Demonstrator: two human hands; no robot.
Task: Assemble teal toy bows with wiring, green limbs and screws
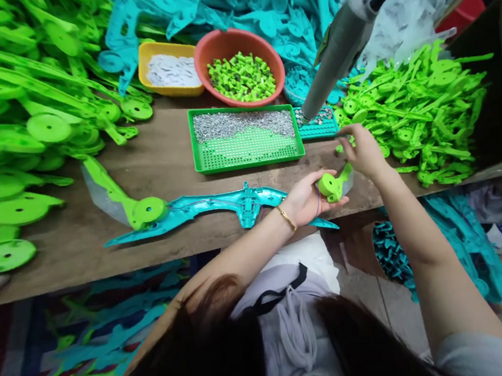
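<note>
Left fingers (340, 201) cradle a green piece (328, 185), right fingers (348, 131) curled nearby.

Along the near edge of the matt, brown wooden tabletop (171, 143) lies a glossy, smooth teal plastic frame (202, 204), with a satiny lime plastic limb (147, 211) and translucent, film-like sheeting (101, 198) toward the left edge and a smooth lime plastic piece (327, 184) toward the right. Toward the far edge, a perforated green plastic tray (250, 164) carries shiny silvery metal bits (242, 121), while a smooth orange-red plastic bowl (201, 65) adjoins a yellow plastic tub (143, 72) of matt white, paper-like slips (172, 69). The bracelet (287, 217) looks like glossy gold-toned metal, the shirt (277, 357) soft, dull cloth.
</note>
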